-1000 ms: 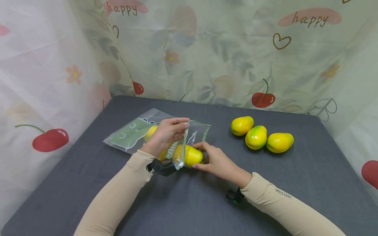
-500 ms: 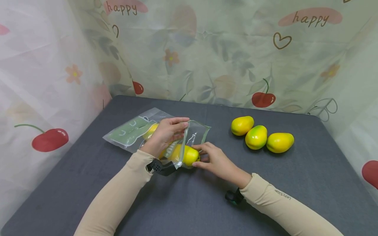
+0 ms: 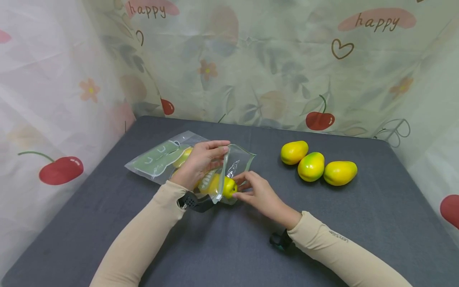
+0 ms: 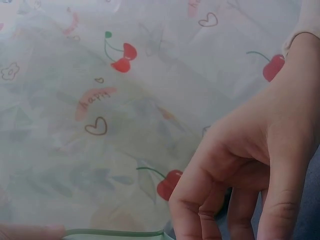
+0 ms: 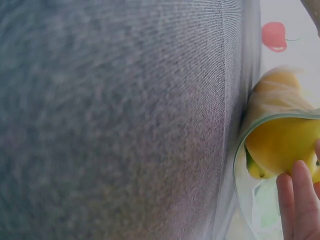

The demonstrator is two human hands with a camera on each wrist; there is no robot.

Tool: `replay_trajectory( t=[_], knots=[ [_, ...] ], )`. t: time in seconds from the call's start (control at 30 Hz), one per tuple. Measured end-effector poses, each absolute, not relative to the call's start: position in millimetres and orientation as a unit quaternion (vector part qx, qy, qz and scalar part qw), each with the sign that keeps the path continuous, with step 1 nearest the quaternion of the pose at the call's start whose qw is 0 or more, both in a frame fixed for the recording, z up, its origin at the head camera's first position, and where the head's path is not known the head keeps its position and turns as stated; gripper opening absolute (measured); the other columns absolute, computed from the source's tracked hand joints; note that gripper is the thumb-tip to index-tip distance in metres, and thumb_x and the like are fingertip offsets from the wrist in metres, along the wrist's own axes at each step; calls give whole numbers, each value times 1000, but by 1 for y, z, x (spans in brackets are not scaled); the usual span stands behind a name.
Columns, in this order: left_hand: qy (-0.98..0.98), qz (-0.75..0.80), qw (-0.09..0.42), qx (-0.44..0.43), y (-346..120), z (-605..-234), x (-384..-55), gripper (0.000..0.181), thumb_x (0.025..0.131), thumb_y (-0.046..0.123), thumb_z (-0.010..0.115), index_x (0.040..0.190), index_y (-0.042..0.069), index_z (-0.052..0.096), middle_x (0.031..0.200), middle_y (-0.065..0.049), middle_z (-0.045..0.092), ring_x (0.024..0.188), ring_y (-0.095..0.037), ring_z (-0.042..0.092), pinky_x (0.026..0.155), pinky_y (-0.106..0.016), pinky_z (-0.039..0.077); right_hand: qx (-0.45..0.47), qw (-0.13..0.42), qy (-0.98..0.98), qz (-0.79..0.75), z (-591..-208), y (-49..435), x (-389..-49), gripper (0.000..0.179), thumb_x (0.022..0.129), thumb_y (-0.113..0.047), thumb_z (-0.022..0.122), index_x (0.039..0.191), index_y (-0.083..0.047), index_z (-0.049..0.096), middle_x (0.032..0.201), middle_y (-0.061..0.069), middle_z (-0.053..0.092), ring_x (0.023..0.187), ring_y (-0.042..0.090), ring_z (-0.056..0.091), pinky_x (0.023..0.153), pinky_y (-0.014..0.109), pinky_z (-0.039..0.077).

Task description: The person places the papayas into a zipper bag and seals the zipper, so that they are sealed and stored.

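Observation:
In the head view a clear zip bag with a green print lies on the table, yellow mangoes showing through it. My left hand pinches the upper edge of its mouth and holds it up. At that mouth a yellow mango lies mostly inside, its stem end outward. My right hand holds this end between thumb and fingertips. In the right wrist view the fingers touch the mango within the round bag opening. The left wrist view shows my left hand's bent fingers, their tips cut off by the frame.
On the table to the right, three loose mangoes sit close together: one at the back, a greenish one in the middle and one at the right. A printed curtain stands behind the dark tabletop.
The mango at the bag's mouth has slid left, deeper into the bag, and turned its stem end outward. My right hand has followed it slightly left. The left hand holds nearly still, slightly higher.

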State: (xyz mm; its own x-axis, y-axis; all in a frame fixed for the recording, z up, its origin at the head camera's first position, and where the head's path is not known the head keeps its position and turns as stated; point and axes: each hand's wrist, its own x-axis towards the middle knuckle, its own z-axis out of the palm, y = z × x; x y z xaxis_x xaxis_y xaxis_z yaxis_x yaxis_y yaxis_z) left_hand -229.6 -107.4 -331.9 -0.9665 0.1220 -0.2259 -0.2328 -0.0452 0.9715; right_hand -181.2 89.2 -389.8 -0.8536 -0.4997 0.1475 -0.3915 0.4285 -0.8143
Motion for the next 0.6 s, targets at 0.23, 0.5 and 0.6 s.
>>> replay_trajectory(
  t=[0.23,0.5,0.6],
  knots=[
    [676,726,117,-39,-106,-332,-231,36,95,14,62,130,4,61,109,-6,63,77,-9,59,70,-20,53,-258,62,840,-473,-388,86,-179,39,84,-9,75,120,-9,58,112,7,58,101,23,65,81,25,56],
    [672,729,119,-39,-106,-330,-231,36,95,12,62,130,4,61,111,-8,63,77,-8,59,68,-20,53,-276,67,842,-459,-390,85,-178,36,85,-4,73,118,-9,60,114,6,63,103,24,66,83,28,56],
    [672,730,121,-39,-105,-329,-231,35,95,12,62,129,4,61,120,-14,60,76,-8,59,68,-20,53,-282,68,847,-445,-392,85,-178,34,85,-4,73,117,-8,61,112,6,65,103,23,66,83,29,57]
  ],
)
